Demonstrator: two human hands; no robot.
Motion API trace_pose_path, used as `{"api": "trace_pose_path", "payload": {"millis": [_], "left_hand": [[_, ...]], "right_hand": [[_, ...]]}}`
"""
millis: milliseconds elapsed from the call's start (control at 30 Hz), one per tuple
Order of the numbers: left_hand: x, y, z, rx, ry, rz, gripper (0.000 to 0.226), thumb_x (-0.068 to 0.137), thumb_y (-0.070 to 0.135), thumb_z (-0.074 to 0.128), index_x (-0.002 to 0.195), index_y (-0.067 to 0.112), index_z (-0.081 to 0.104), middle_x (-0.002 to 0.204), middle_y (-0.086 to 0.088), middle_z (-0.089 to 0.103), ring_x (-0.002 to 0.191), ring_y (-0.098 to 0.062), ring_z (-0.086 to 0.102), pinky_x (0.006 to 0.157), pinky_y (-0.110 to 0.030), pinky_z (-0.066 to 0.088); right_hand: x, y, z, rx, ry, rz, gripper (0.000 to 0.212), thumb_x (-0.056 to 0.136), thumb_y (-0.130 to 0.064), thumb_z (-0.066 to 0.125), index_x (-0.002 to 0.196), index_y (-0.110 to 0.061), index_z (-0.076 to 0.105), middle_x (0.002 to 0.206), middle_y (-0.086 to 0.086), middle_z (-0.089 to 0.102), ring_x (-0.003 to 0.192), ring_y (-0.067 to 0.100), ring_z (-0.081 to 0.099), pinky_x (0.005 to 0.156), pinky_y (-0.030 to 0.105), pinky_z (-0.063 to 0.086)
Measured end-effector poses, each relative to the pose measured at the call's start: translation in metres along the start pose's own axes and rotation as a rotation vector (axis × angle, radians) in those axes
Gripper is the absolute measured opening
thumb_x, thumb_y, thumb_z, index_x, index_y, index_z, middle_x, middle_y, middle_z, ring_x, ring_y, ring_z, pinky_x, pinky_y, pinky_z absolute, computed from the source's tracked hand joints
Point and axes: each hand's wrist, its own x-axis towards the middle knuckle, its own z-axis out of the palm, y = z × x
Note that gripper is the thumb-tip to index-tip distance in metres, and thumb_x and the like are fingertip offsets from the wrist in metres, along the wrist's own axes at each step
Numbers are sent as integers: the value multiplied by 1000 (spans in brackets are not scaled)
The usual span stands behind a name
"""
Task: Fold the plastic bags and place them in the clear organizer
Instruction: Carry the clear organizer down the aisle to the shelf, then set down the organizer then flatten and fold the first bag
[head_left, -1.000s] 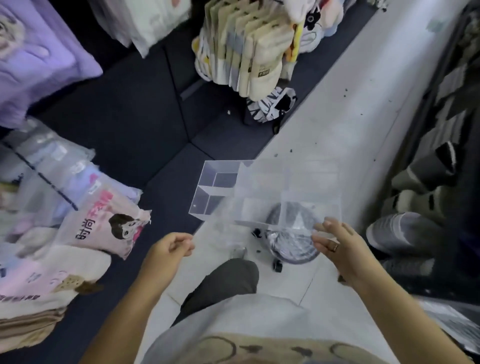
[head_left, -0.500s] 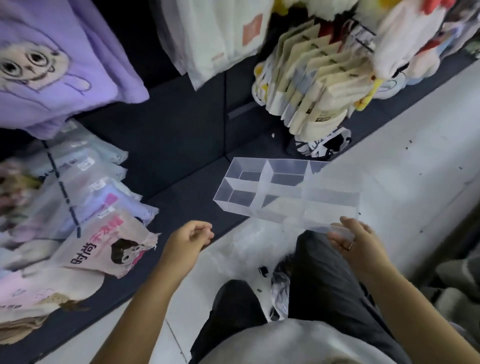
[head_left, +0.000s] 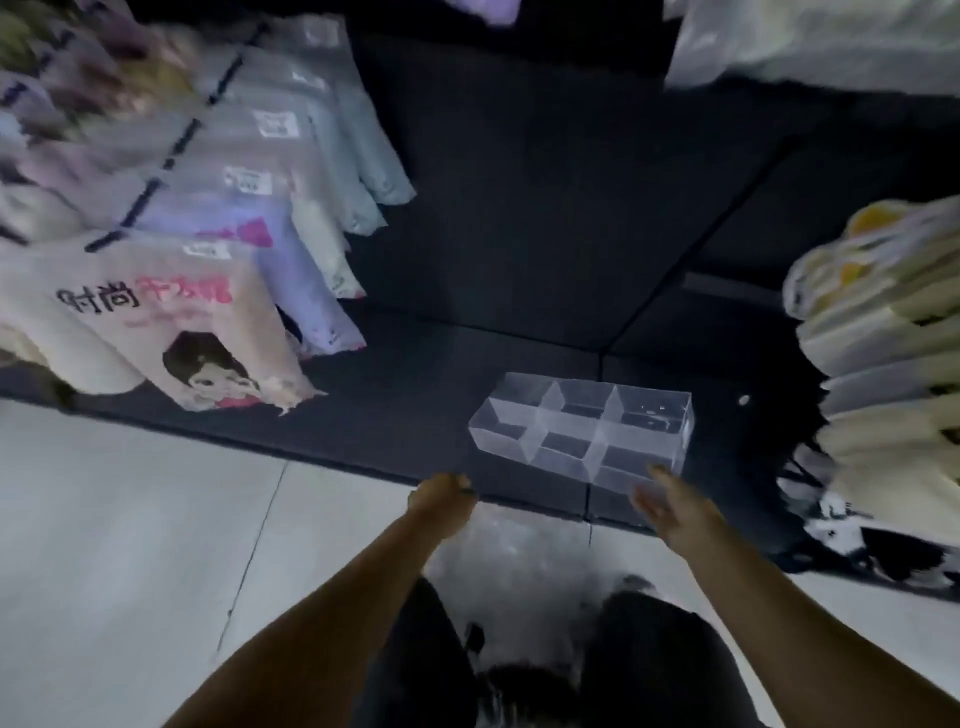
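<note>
The clear organizer (head_left: 582, 431), a see-through box split into several compartments, lies on the dark platform (head_left: 519, 260) just in front of me. My right hand (head_left: 670, 512) is at its near right corner, thumb above and fingers below the edge, pinching it. My left hand (head_left: 441, 499) is curled to the left of the organizer and grips the edge of a hazy, translucent plastic bag (head_left: 519, 561), which hangs between my hands above my knees. The view is blurred by motion.
Packaged clothes in plastic (head_left: 171, 322) lie stacked on the platform at the left. Cream packages (head_left: 883, 364) hang at the right. Pale floor tiles (head_left: 130, 519) run along the platform's front edge. My dark trouser legs (head_left: 660, 660) fill the bottom.
The view has swung left and down. The organizer has moved forward with my right hand, from above the pale floor onto the dark platform. My left hand stays curled.
</note>
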Motion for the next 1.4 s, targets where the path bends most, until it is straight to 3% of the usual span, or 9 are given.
{"api": "trace_pose_path", "payload": {"millis": [100,267,500,733,867,1033,1200,1300,1400], "left_hand": [[49,16,62,146,-43,-9,46,99,36,39,138,14,43,143,-10,44,130,-30,41,109,-44,33],[138,12,134,342,-53,78,58,99,48,31,147,17,30,152,-10,30,137,-30,30,111,-47,24],[248,-21,201,522,46,109,71,98,58,23,153,20,0,161,-6,-7,147,-29,-9,117,-51,-3],[300,-60,261,483,179,123,80,92,67,27,149,32,-17,157,-1,-26,144,-29,-22,114,-57,-7],[307,-77,278,488,277,183,84,90,69,30,148,35,-20,157,1,-27,144,-27,-24,113,-55,-11],[309,-82,267,483,226,219,83,90,67,36,149,37,-13,158,3,-25,145,-24,-22,115,-50,-7],[304,-79,255,463,148,211,85,88,68,41,150,38,-8,158,4,-24,145,-23,-21,116,-49,-6],[301,-77,253,471,131,203,84,88,68,40,150,38,-9,157,4,-26,145,-23,-22,116,-50,-7],[294,-75,251,477,129,199,79,91,66,35,151,35,-7,158,5,-23,146,-22,-19,117,-48,-4]], "right_hand": [[69,-8,3,-12,-4,17,42,91,-11,64,130,-5,51,148,17,32,119,30,53,49,28,58],[173,1,-3,5,-124,53,18,88,-9,66,104,-5,59,142,18,40,95,26,61,58,35,60],[296,9,7,184,-223,29,20,91,-15,63,108,-8,58,143,21,33,101,30,59,74,38,60],[365,6,20,227,-231,-61,27,91,-13,63,116,-7,56,137,23,44,101,33,59,68,38,61],[379,6,27,279,-191,-111,41,92,-15,63,131,-7,52,141,15,43,114,33,55,83,38,57],[380,14,43,286,-305,-256,45,103,-9,35,147,-3,25,150,16,34,133,27,44,95,28,50],[349,49,44,118,-229,-290,37,103,-26,42,134,-8,46,113,10,62,90,15,67,89,28,52],[311,120,40,-166,-251,-400,25,99,-30,50,90,-9,61,70,3,60,47,6,59,61,24,48],[282,201,28,-583,-497,-497,18,89,-34,65,82,-17,67,76,-4,66,69,9,61,64,17,47]]}}
